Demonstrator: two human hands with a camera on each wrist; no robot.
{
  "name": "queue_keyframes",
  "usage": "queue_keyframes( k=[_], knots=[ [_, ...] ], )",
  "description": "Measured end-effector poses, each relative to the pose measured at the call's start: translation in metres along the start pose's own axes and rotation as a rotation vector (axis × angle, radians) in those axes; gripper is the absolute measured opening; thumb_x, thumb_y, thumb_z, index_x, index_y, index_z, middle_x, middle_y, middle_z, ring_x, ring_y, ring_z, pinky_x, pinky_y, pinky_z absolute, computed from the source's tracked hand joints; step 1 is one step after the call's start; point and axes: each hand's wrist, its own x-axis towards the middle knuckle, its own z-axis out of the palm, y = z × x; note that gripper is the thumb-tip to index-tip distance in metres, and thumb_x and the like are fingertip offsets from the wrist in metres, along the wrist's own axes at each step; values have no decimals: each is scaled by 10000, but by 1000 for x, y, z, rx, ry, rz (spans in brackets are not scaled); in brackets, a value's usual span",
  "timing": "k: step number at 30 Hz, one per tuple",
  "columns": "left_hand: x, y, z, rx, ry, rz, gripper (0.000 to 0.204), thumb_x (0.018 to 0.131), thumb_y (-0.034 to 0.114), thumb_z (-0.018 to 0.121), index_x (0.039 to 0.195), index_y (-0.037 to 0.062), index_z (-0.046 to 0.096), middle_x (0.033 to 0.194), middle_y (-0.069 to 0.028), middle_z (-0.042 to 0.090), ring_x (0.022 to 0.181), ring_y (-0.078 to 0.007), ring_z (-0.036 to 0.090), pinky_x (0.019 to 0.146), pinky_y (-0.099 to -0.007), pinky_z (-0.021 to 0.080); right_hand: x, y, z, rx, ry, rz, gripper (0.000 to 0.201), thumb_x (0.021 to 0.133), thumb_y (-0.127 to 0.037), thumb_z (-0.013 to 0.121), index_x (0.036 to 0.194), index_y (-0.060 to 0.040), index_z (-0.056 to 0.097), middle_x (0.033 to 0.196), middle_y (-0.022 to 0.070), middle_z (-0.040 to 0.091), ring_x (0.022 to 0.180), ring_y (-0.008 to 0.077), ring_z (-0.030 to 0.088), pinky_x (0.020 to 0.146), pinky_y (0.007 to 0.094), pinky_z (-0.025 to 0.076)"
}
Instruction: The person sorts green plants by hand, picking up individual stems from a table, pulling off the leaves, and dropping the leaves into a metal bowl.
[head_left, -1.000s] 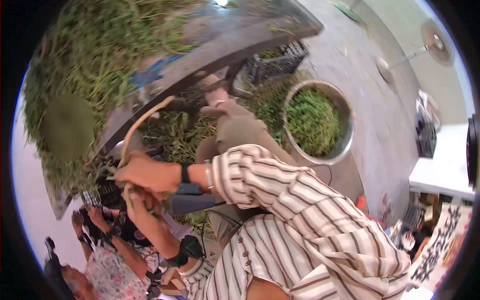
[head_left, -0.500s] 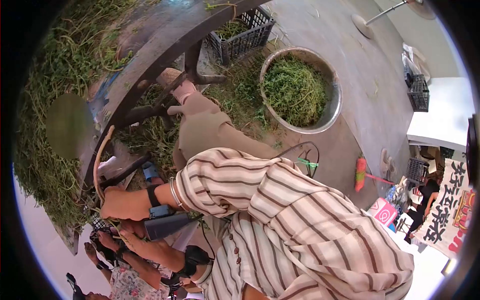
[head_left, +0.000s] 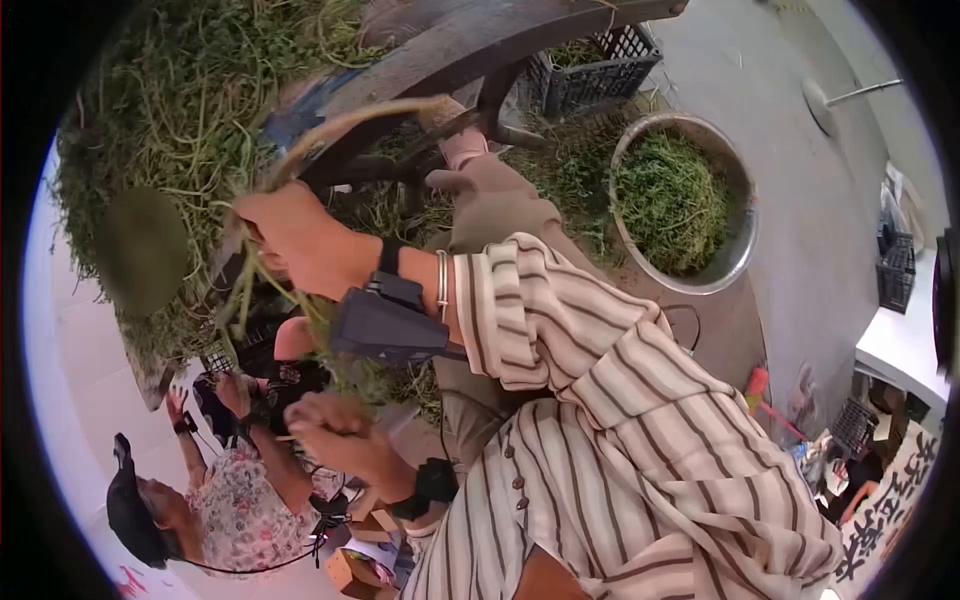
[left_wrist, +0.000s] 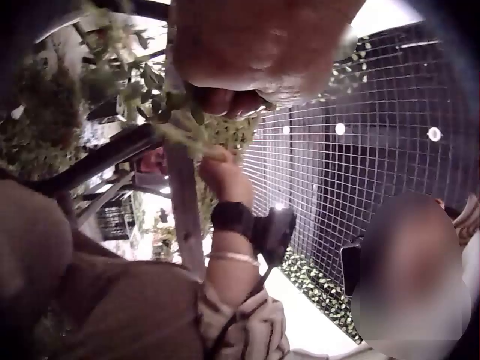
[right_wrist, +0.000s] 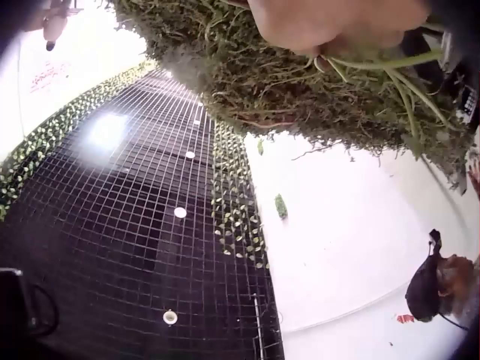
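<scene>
My right hand (head_left: 310, 240), with a bracelet and a wrist camera, grips green leafy stems (head_left: 245, 290) at the table's edge. A long tan curved strip (head_left: 360, 113), blurred, runs up and away from that hand. In the right wrist view, stems (right_wrist: 382, 64) stick out from under the curled fingers. My left hand (head_left: 340, 440) is lower and nearer my body, its fingers curled with a thin pale stem end (head_left: 286, 438) poking out. A leafy sprig (head_left: 355, 375) hangs between the hands; in the left wrist view leaves (left_wrist: 154, 94) show beside the left fist.
A large heap of green vines (head_left: 190, 90) covers the table (head_left: 430, 50). Beyond my leg stand a metal basin (head_left: 742, 260) of picked greens and a black crate (head_left: 595, 85). Loose greens lie on the floor. Another person (head_left: 250, 500) in a black cap sits opposite.
My hands were close together and have now parted, the left drawing down toward my body, the right up with the stems. The tan strip has swung to the right. The head view has shifted.
</scene>
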Motion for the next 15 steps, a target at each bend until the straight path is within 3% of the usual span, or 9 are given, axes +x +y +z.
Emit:
queue_keyframes(
  k=[1,2,4,6,8,9,12,13,15],
  knots=[
    [7,7,3,317,79,130,190,935,191,391,941,10,447,690,-45,401,522,-173,368,554,-286,362,-1,9,-6,-7,88,-55,189,804,-157,531,651,-47,509,530,7,424,444,109,379,403,299,264],
    [19,22,11,803,146,695,238,953,248,364,930,27,447,694,-38,386,540,-159,371,542,-266,348,4,21,-10,-17,94,-72,189,804,-157,531,651,-47,509,530,7,424,444,109,379,403,299,264],
    [49,35,-5,526,32,841,274,963,309,370,939,49,451,718,-30,369,589,-143,381,536,-246,344,20,39,-14,-119,176,-15,199,810,-158,519,641,-55,509,547,5,421,435,94,358,399,292,260],
    [73,53,6,-243,-151,403,265,954,313,402,960,54,455,738,-29,366,619,-140,388,540,-245,354,17,19,-19,-191,167,-63,192,811,-156,517,647,-55,510,554,5,426,436,92,357,399,290,259],
    [93,82,30,-707,-815,490,280,917,128,440,1118,-64,409,887,-108,474,756,-216,467,643,-269,405,8,14,-20,-247,155,-60,180,813,-152,512,661,-55,513,569,5,435,438,89,355,400,287,259],
    [81,88,57,-787,-674,338,283,919,138,439,1119,-62,421,886,-110,483,756,-209,474,643,-275,408,4,17,-18,-268,138,-39,174,814,-150,509,668,-54,514,577,5,439,439,87,354,400,285,258],
    [24,116,113,488,-858,751,473,842,241,550,1227,-6,430,1121,-173,471,985,-262,469,832,-340,387,-8,30,-34,-574,-53,-149,130,823,-139,501,725,-57,527,598,-3,432,447,82,340,408,272,259],
    [11,121,135,803,-946,832,550,816,270,593,1271,11,424,1237,-192,437,1109,-280,434,918,-357,366,-2,26,-38,-379,-82,-109,106,824,-134,514,752,-59,534,601,-7,422,452,80,328,412,260,257],
    [7,107,168,197,-946,664,565,817,226,614,1286,-6,399,1307,-185,394,1216,-305,375,972,-362,339,2,21,-42,-157,-68,-119,91,839,-140,544,794,-61,535,619,-4,426,460,80,308,423,239,254]
  ],
)
